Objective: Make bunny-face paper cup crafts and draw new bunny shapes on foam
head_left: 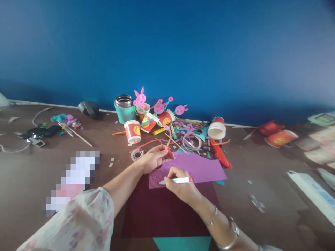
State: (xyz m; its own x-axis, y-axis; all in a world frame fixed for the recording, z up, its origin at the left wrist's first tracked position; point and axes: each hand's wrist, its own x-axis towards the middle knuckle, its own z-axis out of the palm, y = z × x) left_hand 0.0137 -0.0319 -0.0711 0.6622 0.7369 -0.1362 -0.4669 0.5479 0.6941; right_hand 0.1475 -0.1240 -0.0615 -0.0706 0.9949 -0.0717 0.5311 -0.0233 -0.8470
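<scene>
My right hand (181,186) is closed around a white marker with a red end (176,180), its tip touching a round face drawn on a purple paper sheet (201,167). My left hand (154,157) rests on the top left corner of that sheet, fingers pinched on a small red cap (168,148). The purple sheet lies over a dark maroon sheet (162,212). A teal sheet (183,243) pokes out at the near edge.
Behind the paper stand red paper cups (132,131) with pink bunny cut-outs (140,98), a teal jar (124,109), a tape roll (137,154), a wire coil (192,141), a red cutter (220,155) and paper scraps. More cups (281,137) lie right. A blurred patch (72,179) sits left.
</scene>
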